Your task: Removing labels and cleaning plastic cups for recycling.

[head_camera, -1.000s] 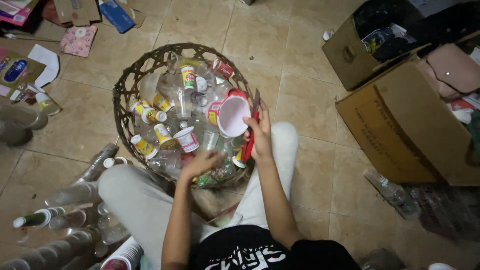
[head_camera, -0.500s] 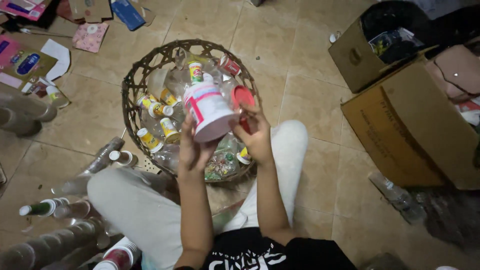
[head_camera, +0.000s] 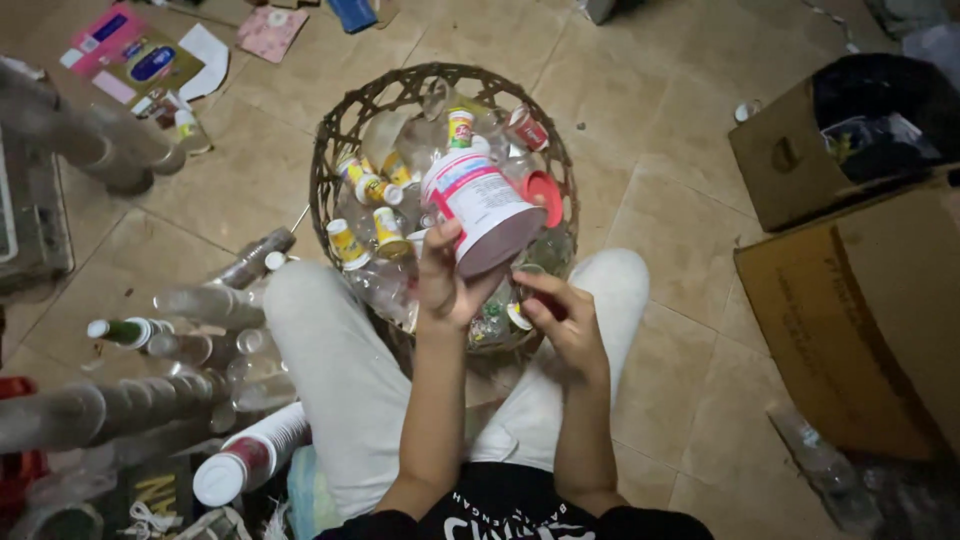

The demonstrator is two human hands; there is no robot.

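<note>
I sit on the tiled floor with a woven basket [head_camera: 328, 170] between my knees; it holds several small plastic bottles and cups. My left hand [head_camera: 445, 285] grips a white tub with a pink label [head_camera: 485, 205], tilted with its base toward me, above the basket. My right hand [head_camera: 568, 322] is just below and right of the tub, fingers curled around a small red tool [head_camera: 549, 306], mostly hidden. A red lid [head_camera: 546, 197] lies in the basket behind the tub.
Two open cardboard boxes [head_camera: 860, 300] stand at the right. Clear plastic bottles [head_camera: 205, 305] and a stack of white cups [head_camera: 250, 455] lie by my left leg. Flattened cartons [head_camera: 150, 60] lie at the upper left, and a crushed bottle [head_camera: 815, 465] at the lower right.
My left hand took the white and pink tub up out of the basket and turned its base toward me. My right hand dropped from the tub's rim to just below it.
</note>
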